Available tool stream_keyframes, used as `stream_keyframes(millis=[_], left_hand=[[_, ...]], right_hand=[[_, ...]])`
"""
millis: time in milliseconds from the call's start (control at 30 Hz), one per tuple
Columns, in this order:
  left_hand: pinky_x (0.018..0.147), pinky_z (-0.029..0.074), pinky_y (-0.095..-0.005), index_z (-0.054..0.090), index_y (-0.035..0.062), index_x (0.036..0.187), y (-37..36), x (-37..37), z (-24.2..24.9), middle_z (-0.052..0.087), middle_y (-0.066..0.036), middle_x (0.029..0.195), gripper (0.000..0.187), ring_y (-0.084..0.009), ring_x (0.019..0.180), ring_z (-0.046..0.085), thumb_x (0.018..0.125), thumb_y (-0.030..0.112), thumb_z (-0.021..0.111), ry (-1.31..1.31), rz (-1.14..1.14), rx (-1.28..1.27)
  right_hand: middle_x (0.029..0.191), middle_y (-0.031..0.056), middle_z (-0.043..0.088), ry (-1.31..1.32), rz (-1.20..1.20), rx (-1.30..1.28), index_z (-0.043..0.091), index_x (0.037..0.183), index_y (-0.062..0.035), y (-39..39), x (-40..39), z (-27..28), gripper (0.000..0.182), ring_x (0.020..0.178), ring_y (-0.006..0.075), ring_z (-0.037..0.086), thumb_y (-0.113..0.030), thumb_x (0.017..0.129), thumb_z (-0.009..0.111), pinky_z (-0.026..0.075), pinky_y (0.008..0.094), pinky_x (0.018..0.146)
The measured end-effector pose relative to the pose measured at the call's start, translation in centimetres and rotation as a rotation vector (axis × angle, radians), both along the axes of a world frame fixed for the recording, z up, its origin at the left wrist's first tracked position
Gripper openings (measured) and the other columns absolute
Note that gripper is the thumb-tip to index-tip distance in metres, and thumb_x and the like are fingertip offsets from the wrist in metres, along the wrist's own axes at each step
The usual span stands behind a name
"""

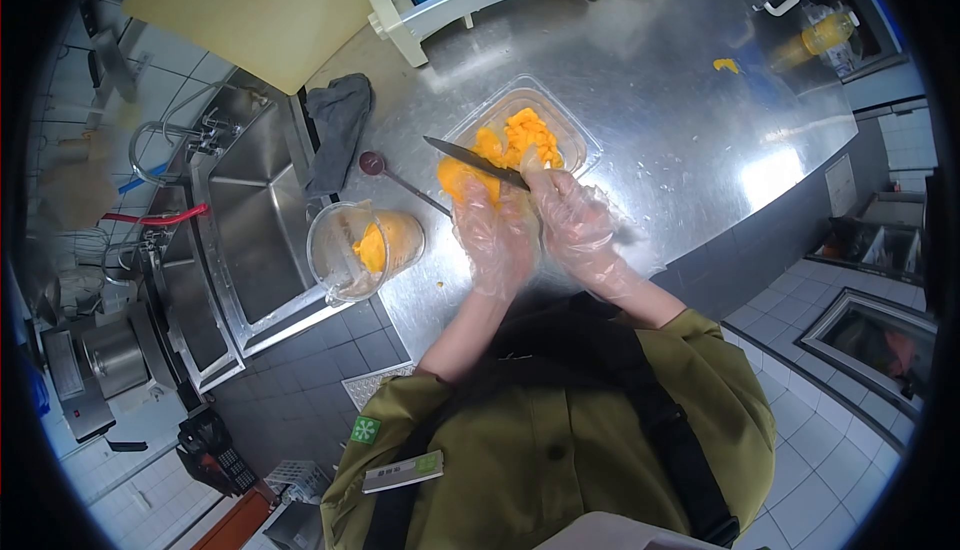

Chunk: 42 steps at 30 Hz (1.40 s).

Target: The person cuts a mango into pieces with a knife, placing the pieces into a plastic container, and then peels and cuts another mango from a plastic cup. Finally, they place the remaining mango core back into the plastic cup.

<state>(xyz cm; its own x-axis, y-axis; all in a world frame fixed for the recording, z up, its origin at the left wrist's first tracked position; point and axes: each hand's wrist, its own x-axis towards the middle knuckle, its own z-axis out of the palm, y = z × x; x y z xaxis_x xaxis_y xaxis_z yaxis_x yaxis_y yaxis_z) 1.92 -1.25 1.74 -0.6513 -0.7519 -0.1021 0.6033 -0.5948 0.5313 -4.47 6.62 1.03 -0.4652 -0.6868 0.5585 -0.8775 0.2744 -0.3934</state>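
Observation:
My left hand (495, 245), in a clear plastic glove, is closed around a peeled orange-yellow fruit (455, 178) that looks like mango. In my gloved right hand (575, 225) is a knife (470, 157), its dark blade pointing left across the fruit. Both hands are over the near side of a clear plastic tub (588, 140). Cut mango pieces (530, 135) lie inside the tub. Left of my left hand stands a clear pitcher (325, 240) with an orange piece (370, 248) in it. Between pitcher and tub lies a long-handled scoop (374, 164).
A steel counter (660, 100) carries everything. Left are a grey cloth (338, 120) and a sink (262, 220). At the back stand a yellow board (250, 5) and a white-framed device (480, 10). Fruit scraps (726, 66) and a bottle (828, 32) lie at right.

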Motion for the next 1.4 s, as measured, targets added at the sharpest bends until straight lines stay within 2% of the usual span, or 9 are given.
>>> stream_keyframes(millis=[267, 367, 500, 800, 900, 1033, 1167, 1200, 1400], left_hand=[[0.097, 0.034, -0.0351, 0.041, 0.0012, 0.116, -0.3, 0.6, 1.4, 0.046, -0.011, 0.118, 0.035, -0.0238, 0.111, 0.044, 0.091, 0.026, 0.044, -0.136, -0.018, 0.002], [0.102, 0.031, -0.0382, 0.038, -0.0006, 0.119, -1.2, 1.1, -0.4, 0.041, -0.013, 0.125, 0.037, -0.0289, 0.119, 0.039, 0.093, 0.025, 0.039, -0.456, -0.060, -0.376], [0.103, 0.029, -0.0407, 0.032, -0.0020, 0.122, -2.8, 0.4, -2.3, 0.035, -0.017, 0.130, 0.039, -0.0308, 0.122, 0.035, 0.094, 0.025, 0.033, 0.007, -0.265, 0.191], [0.096, 0.036, -0.0351, 0.038, -0.0021, 0.118, -5.7, -1.0, -1.3, 0.044, -0.018, 0.117, 0.032, -0.0286, 0.110, 0.044, 0.094, 0.019, 0.033, -0.179, -0.134, 0.513], [0.096, 0.035, -0.0384, 0.038, -0.0028, 0.117, -4.4, -1.4, -2.5, 0.043, -0.018, 0.118, 0.034, -0.0288, 0.111, 0.041, 0.091, 0.020, 0.039, -0.264, -0.202, 0.367], [0.094, 0.034, -0.0396, 0.042, -0.0005, 0.117, -4.4, 2.0, -3.4, 0.047, -0.015, 0.114, 0.037, -0.0258, 0.109, 0.043, 0.089, 0.023, 0.046, -0.729, 0.033, -0.852], [0.083, 0.042, -0.0335, 0.053, 0.0022, 0.109, -6.7, 9.2, 3.6, 0.057, -0.011, 0.100, 0.032, -0.0179, 0.093, 0.053, 0.087, 0.025, 0.050, -0.940, 0.287, -0.956], [0.078, 0.045, -0.0320, 0.056, 0.0010, 0.106, -8.2, 10.9, 5.6, 0.060, -0.011, 0.095, 0.032, -0.0178, 0.088, 0.056, 0.087, 0.026, 0.049, -0.714, 0.214, -0.592], [0.065, 0.048, -0.0362, 0.061, 0.0000, 0.082, -15.0, 16.4, 10.1, 0.060, -0.019, 0.075, 0.027, -0.0291, 0.071, 0.061, 0.079, 0.026, 0.055, -1.493, -0.497, -1.567]], right_hand=[[0.083, 0.0102, 0.059, 0.138, -0.249, 0.148, 0.057, 0.109, -0.0070, -0.3, -1.1, -3.0, 0.038, 0.056, 0.0228, 0.057, 0.002, 0.072, 0.056, 0.046, 0.0293, 0.047], [0.071, 0.0110, 0.059, -0.478, -0.142, 0.042, 0.060, 0.097, -0.0067, 0.3, -1.9, -1.0, 0.019, 0.054, 0.0249, 0.056, -0.008, 0.079, 0.055, 0.044, 0.0301, 0.048], [0.061, 0.0098, 0.054, -1.412, -0.104, 0.040, 0.060, 0.082, -0.0055, 0.1, -2.7, 1.6, 0.022, 0.051, 0.0201, 0.050, -0.025, 0.086, 0.052, 0.041, 0.0324, 0.049], [0.064, 0.0041, 0.052, -0.909, -0.180, 0.454, 0.061, 0.089, -0.0036, 4.4, -5.0, 3.0, 0.032, 0.056, 0.0137, 0.049, -0.033, 0.088, 0.048, 0.042, 0.0309, 0.054], [0.068, 0.0040, 0.055, -1.136, -0.239, 0.330, 0.061, 0.090, -0.0037, 1.9, -4.1, 3.1, 0.029, 0.060, 0.0149, 0.050, -0.030, 0.087, 0.051, 0.043, 0.0306, 0.056], [0.073, 0.0062, 0.059, -0.891, -0.093, 0.314, 0.059, 0.101, 0.0011, 2.8, -6.5, -2.8, 0.034, 0.061, 0.0172, 0.054, -0.029, 0.087, 0.051, 0.045, 0.0330, 0.059], [0.067, 0.0003, 0.051, -0.994, -0.270, 0.244, 0.061, 0.090, -0.0025, 2.0, -5.9, -2.0, 0.025, 0.057, 0.0065, 0.045, -0.026, 0.086, 0.053, 0.039, 0.0227, 0.050], [0.066, -0.0002, 0.051, -1.022, -0.266, 0.246, 0.061, 0.091, -0.0025, 1.5, -5.5, -0.8, 0.025, 0.055, 0.0066, 0.044, -0.026, 0.086, 0.053, 0.038, 0.0223, 0.049], [0.065, 0.0004, 0.054, -1.057, -0.174, 0.251, 0.061, 0.095, -0.0012, 0.2, -5.2, -0.6, 0.028, 0.051, 0.0074, 0.045, -0.027, 0.087, 0.055, 0.038, 0.0241, 0.047]])
